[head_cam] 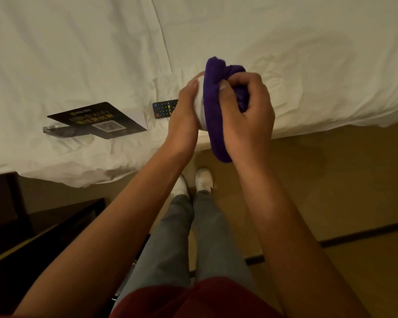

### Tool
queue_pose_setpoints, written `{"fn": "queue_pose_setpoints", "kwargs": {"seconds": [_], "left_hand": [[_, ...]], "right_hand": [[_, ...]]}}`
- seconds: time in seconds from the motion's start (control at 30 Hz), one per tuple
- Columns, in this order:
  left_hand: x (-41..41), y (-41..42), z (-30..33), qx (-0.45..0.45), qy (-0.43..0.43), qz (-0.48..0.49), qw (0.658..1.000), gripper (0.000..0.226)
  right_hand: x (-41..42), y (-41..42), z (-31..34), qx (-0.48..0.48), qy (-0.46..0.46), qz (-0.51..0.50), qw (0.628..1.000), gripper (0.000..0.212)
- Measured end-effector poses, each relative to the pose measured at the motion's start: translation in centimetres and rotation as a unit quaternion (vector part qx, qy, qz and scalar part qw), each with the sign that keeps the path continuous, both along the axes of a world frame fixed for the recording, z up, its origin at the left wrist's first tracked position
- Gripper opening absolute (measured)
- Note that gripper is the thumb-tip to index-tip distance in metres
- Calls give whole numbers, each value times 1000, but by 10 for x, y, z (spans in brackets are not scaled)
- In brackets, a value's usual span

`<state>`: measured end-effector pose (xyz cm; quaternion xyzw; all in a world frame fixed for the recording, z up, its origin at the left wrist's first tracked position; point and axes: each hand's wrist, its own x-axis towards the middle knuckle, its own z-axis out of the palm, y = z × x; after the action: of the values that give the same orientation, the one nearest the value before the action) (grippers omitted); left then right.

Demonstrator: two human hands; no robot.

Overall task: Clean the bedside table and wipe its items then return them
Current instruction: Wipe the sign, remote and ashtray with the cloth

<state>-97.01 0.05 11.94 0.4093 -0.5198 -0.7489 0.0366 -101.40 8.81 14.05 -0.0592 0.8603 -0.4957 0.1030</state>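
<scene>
My left hand grips a white rounded item above the bed's edge; most of that item is hidden, so I cannot tell what it is. My right hand clutches a purple cloth bunched against the white item, with a fold hanging down below the hand. On the white bed sheet lie a black remote control just left of my left hand, and a black WiFi card in a clear acrylic stand tipped flat further left.
The dark wooden bedside table stands at the lower left, beside the bed. My legs and white shoes stand on the tan floor between the table and the bed.
</scene>
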Motion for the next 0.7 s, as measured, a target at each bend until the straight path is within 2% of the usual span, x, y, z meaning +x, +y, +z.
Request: {"fn": "queue_pose_setpoints", "kwargs": {"seconds": [0.13, 0.3, 0.4, 0.5, 0.7], "left_hand": [[2, 4, -1, 25, 23, 6, 999, 48], [-7, 4, 0, 102, 50, 49, 992, 45], [-12, 16, 2, 70, 45, 30, 996, 44], [-20, 39, 5, 24, 13, 2, 1000, 45], [-47, 71, 4, 9, -22, 57, 998, 46]], "right_hand": [[7, 11, 2, 33, -18, 55, 998, 17], [0, 44, 3, 36, -73, 156, 984, 5], [-21, 64, 2, 7, -85, 73, 994, 6], [-46, 70, 0, 5, -57, 6, 998, 13], [-58, 81, -3, 46, -39, 96, 994, 13]]}}
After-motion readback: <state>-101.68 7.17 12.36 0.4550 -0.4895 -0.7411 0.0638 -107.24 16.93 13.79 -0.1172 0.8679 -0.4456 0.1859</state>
